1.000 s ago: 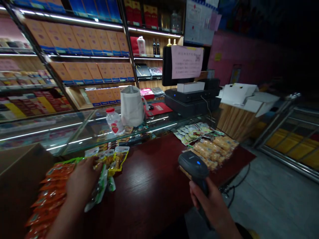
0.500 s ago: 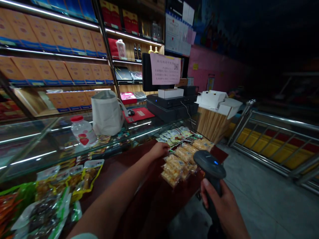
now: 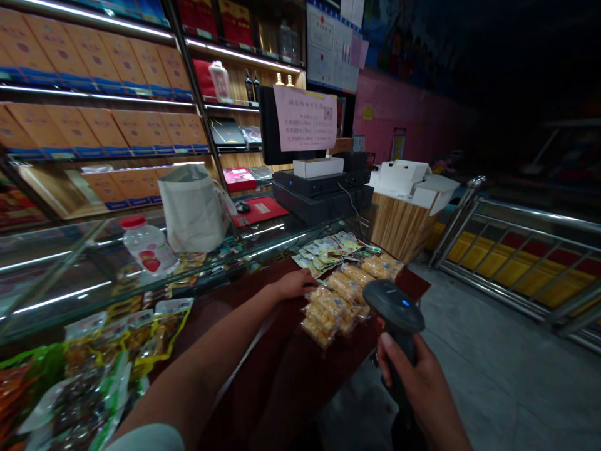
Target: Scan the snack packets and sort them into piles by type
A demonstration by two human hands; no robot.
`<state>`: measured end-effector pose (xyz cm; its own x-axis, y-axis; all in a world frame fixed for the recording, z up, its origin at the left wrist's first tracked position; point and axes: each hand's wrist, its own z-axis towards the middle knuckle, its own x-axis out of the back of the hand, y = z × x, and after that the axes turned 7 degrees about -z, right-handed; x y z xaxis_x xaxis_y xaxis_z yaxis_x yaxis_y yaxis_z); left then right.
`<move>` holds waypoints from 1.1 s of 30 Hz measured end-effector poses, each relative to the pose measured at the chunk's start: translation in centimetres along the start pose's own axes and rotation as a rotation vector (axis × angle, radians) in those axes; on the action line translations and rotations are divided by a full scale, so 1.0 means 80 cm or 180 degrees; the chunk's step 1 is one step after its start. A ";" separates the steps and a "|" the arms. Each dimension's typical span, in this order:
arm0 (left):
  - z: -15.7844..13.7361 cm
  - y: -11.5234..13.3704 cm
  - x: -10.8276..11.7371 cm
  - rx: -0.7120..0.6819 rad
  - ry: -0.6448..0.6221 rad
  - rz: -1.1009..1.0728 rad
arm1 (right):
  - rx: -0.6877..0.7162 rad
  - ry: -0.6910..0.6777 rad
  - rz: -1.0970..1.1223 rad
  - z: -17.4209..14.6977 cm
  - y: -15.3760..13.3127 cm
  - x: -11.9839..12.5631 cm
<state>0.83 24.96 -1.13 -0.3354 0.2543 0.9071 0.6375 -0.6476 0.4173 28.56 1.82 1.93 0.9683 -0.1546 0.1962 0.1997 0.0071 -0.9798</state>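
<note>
My right hand [image 3: 417, 379] is wrapped round the handle of a dark handheld barcode scanner [image 3: 393, 307], which has a blue light on top. Its head hangs over the right side of several clear packets of yellowish puffed snacks [image 3: 340, 291] lying in rows on the dark red tabletop [image 3: 277, 363]. My left hand [image 3: 297, 284] rests at the left edge of these packets, fingers stretched out and low; their tips are partly hard to make out. Just behind it lie several small green-and-white sachets [image 3: 328, 249], spread in a row.
A glass counter holds a red-capped bottle [image 3: 149, 249], a white bag [image 3: 193, 210], and a monitor with a paper sign [image 3: 307, 119]. Colourful snack bags [image 3: 94, 376] lie at lower left. A metal railing [image 3: 526, 263] stands right; shelves of orange boxes [image 3: 84, 128] rise behind.
The view has shifted slightly, so the counter things appear a little further left and higher. Both hands keep nearly the same places, and the scanner stays in my right hand.
</note>
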 end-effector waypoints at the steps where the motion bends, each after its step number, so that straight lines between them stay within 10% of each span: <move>1: -0.008 -0.002 0.000 0.0007 0.0007 -0.0034 | -0.0003 -0.0039 0.0021 0.000 0.000 -0.002; 18: -0.074 0.035 -0.022 0.0026 0.0209 0.0127 | 0.0162 -0.0010 -0.0001 -0.011 -0.030 -0.038; 33: -0.220 0.040 -0.021 0.1759 0.1727 -0.0507 | 0.0084 -0.0170 0.0035 -0.017 -0.031 -0.055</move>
<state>-8.80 9.81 -2.29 -0.6523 -0.1641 0.7399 0.7579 -0.1460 0.6358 23.61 1.15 3.47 0.9769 -0.1012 0.1880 0.1923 0.0348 -0.9807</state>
